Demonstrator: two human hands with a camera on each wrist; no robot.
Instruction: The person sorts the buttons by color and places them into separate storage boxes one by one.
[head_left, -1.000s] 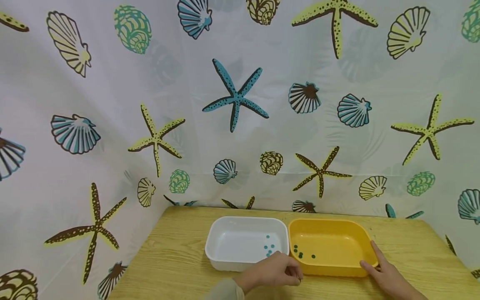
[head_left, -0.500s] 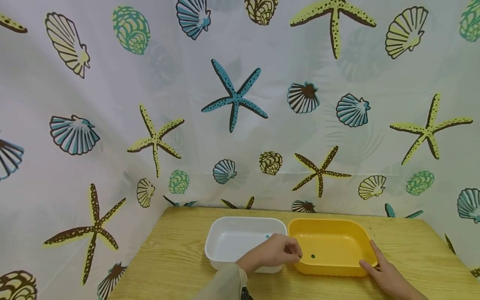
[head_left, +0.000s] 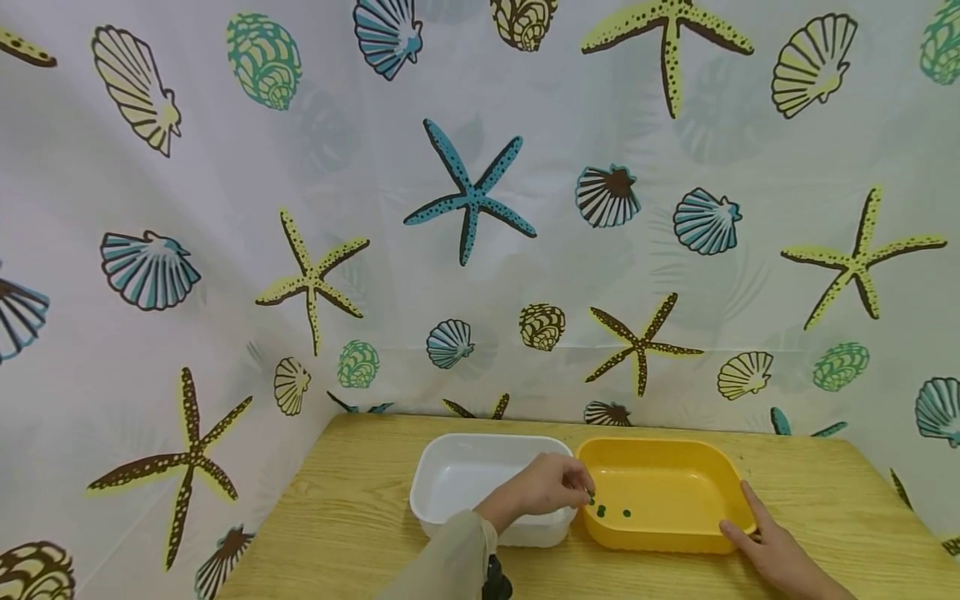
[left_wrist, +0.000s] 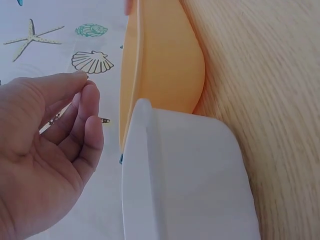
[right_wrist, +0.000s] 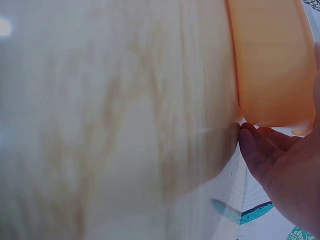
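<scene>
My left hand (head_left: 546, 485) is over the right end of the white tray (head_left: 442, 500), its fingertips at the left end of the yellow tray (head_left: 675, 492). In the left wrist view the thumb and index finger of the left hand (left_wrist: 55, 125) pinch a small dark piece (left_wrist: 87, 77), mostly hidden between the tips. Several small dark green pieces (head_left: 627, 513) lie near the left end inside the yellow tray. My right hand (head_left: 772, 546) grips the yellow tray's front right corner, thumb on the front rim and fingers along the right side.
Both trays stand side by side on a wooden table (head_left: 352, 500). A white curtain (head_left: 525, 275) printed with shells and starfish hangs behind and beside the table. My left forearm hides part of the white tray's front.
My left hand has moved up and slightly left, from in front of the trays to over the white tray's right end, covering the blue pieces there. The right hand stays put.
</scene>
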